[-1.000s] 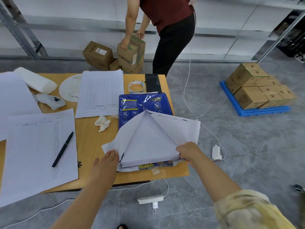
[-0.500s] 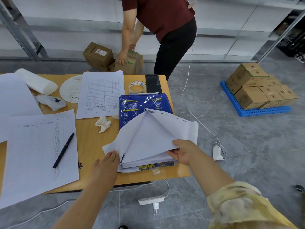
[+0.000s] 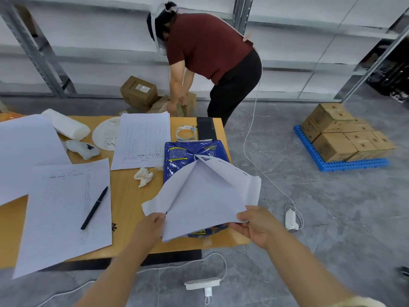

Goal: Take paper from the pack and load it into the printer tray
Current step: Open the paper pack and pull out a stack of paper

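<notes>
White paper (image 3: pixel 199 202) gripped by left hand (image 3: pixel 148 229), right hand (image 3: pixel 256 227), blue pack (image 3: pixel 188 151)

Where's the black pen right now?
The pen lies slanted on a handwritten lined sheet on the left part of the table, left of the paper pack and both hands.

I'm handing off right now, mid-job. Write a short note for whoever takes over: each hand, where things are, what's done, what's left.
Left hand: gripping the near left edge of the paper stack.
Right hand: gripping the stack's near right corner.
The stack's near end is raised out of the opened blue paper pack, which lies at the wooden table's right end.
Done: pack opened, paper grasped.
Left: pull the stack free and load the tray. No printer is in view.
</notes>
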### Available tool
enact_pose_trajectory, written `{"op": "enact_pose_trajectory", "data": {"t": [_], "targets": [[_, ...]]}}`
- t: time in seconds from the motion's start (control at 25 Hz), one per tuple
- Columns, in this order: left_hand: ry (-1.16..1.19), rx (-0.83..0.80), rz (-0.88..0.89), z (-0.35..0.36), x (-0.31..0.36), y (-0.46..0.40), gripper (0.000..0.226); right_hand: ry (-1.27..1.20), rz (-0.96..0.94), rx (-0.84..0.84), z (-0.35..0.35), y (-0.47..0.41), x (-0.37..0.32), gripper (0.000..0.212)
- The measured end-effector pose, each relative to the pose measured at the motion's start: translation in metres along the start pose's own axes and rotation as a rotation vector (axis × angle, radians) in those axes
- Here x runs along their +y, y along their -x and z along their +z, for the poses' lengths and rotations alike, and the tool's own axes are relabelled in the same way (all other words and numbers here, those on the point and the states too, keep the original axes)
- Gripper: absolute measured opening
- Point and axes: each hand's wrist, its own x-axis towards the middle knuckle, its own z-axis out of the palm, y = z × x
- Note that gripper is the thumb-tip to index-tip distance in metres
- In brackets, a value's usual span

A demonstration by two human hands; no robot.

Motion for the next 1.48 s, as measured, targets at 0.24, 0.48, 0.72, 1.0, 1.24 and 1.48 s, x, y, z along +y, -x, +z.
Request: {"op": "enact_pose_trajectory", "data": {"t": [0.24, 0.48, 0.72, 1.0, 1.24, 1.48], "targets": [[0.476, -0.15, -0.319, -0.001, 0.022, 0.049, 0.026, 0.057, -0.017, -0.071, -0.019, 0.044, 0.011, 0.033], [0.705, -0.152, -0.349, -0.009, 0.033, 0.09, 0.031, 0.137, -0.043, -0.117, -0.028, 0.085, 0.015, 0.035], [0.633, -0.131, -0.31, -0.032, 0.069, 0.123, 0.036, 0.211, -0.108, -0.148, -0.034, 0.125, -0.001, 0.021], [0.646, -0.133, -0.183, -0.045, 0.113, 0.158, 0.03, 0.271, -0.172, -0.154, -0.045, 0.161, -0.023, 0.018], [0.608, 0.01, 0.002, -0.063, 0.144, 0.172, 0.01, 0.263, -0.314, -0.141, -0.043, 0.175, -0.045, 0.024], [0.616, 0.126, 0.226, -0.078, 0.157, 0.182, 0.013, 0.282, -0.473, -0.148, -0.027, 0.172, -0.059, 0.027]]}}
